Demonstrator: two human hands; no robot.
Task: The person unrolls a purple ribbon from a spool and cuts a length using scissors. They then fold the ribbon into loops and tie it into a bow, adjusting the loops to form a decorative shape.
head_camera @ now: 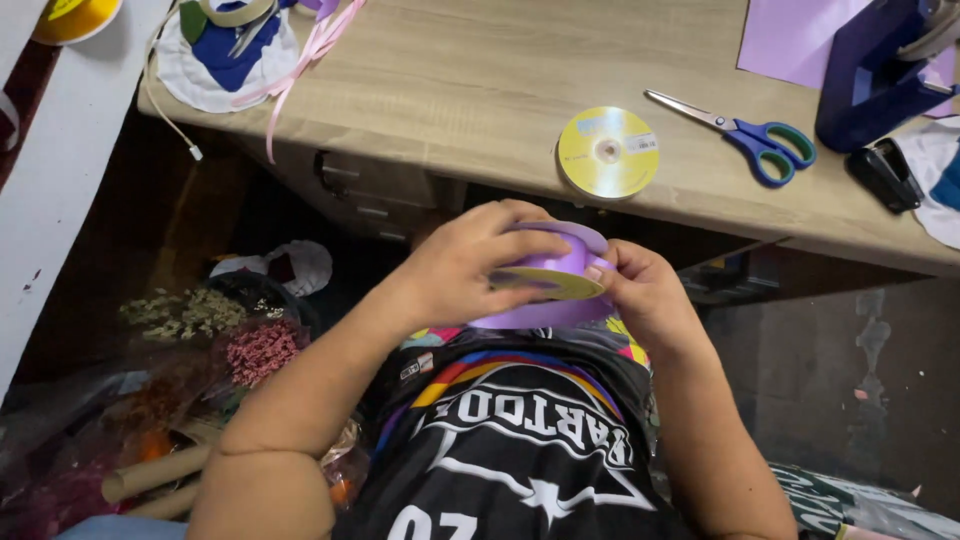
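Observation:
A spool of purple ribbon [556, 268] with a yellow side is held in front of my chest, below the desk edge. My left hand [470, 262] wraps over its top and left side. On the right, my right hand [640, 290] pinches the ribbon's edge with the fingertips. Both hands touch the spool. A second, yellow ribbon spool [607, 152] lies flat on the wooden desk [470, 80] just beyond my hands.
Blue-and-green scissors [745, 132], a black stapler [882, 174], a blue tape dispenser [872, 70] and purple paper [790, 35] sit at the desk's right. Pink ribbon [300, 65] hangs off the left edge. Dried flowers [220, 325] and cardboard tubes [155, 472] lie on the floor at left.

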